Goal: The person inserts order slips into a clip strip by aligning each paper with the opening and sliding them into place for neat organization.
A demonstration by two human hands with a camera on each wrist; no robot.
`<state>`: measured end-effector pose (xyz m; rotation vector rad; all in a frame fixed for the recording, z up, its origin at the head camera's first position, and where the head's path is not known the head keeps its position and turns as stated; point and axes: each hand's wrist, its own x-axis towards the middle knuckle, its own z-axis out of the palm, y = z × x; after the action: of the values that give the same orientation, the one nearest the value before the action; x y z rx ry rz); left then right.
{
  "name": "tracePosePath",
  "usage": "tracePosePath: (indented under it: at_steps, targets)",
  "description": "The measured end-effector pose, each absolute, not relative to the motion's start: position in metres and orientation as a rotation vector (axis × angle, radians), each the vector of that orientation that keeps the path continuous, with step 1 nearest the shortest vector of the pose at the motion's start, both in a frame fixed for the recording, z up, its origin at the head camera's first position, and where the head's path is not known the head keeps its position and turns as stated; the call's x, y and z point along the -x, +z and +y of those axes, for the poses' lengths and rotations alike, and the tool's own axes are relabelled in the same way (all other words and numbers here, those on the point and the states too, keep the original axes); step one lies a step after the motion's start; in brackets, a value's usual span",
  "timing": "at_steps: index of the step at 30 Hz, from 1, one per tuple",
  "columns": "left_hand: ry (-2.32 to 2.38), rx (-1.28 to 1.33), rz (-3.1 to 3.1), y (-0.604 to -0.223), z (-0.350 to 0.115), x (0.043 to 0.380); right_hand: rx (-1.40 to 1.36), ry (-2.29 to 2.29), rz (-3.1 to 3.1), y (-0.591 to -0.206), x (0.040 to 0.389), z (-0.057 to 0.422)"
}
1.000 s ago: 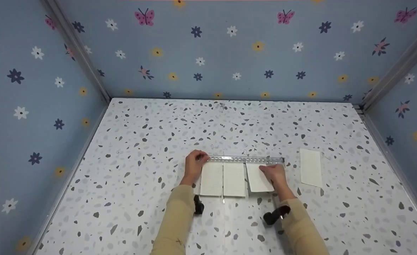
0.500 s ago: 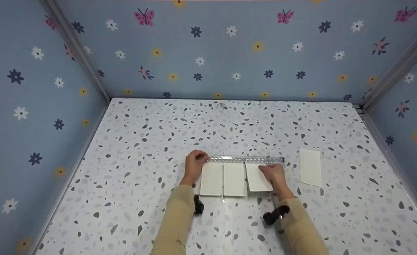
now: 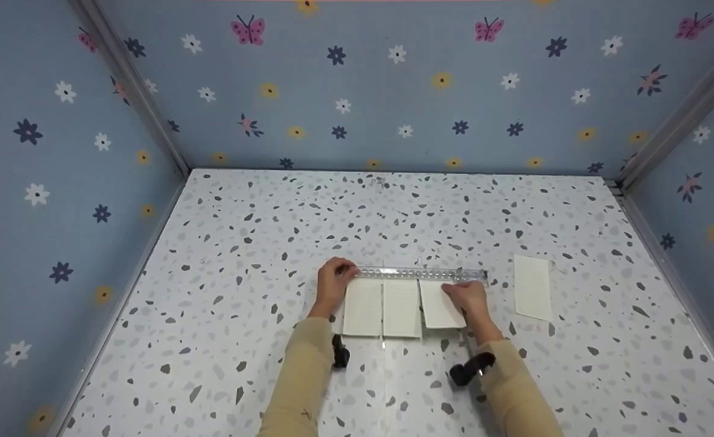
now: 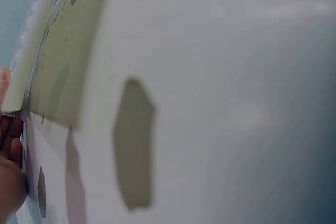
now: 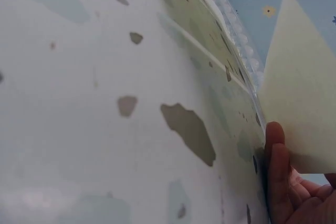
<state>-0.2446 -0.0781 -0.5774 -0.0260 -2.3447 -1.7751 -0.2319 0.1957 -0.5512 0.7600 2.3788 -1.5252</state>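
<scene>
In the head view a clear plastic ruler-like strip (image 3: 420, 274) with a row of round shapes lies crosswise. My left hand (image 3: 333, 282) pinches its left end, beside the upper corner of a cream paper piece (image 3: 363, 307). A second cream piece (image 3: 401, 308) lies to the right of that one, just below the strip. My right hand (image 3: 469, 298) pinches a third cream paper piece (image 3: 440, 306) near its upper right side. This piece is slightly tilted, its top edge at the strip. In the right wrist view the held paper (image 5: 302, 93) stands off the table, fingers (image 5: 278, 171) beneath it.
A separate cream paper piece (image 3: 532, 287) lies to the right of my right hand. The speckled white tabletop (image 3: 259, 218) is bounded by blue flowered panels (image 3: 369, 79) behind and at both sides. Dark wrist devices (image 3: 471, 369) sit under the sleeves.
The third paper piece has shifted slightly left, closer to the second piece, with my right hand following a little. My left hand stays on the strip's left end.
</scene>
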Motion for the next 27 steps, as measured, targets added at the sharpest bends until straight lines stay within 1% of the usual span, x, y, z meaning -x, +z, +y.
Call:
tracePosePath:
  at_steps: [11,20,27]
  targets:
    - [-1.795,-0.002,-2.363,-0.5762,-0.0773,0.2442,-0.762,-1.486,2.373,-0.5504,0.2331,0.1968]
    - [-1.785,0.022,-2.337,-0.5771,-0.0775,0.2444,-0.678,-1.531,2.355,-0.5467,0.2321,0.1993]
    - [-1.783,0.046,-2.317,-0.5777,-0.0773,0.2451,-0.636,-1.443,2.396,-0.5438,0.2283,0.2035]
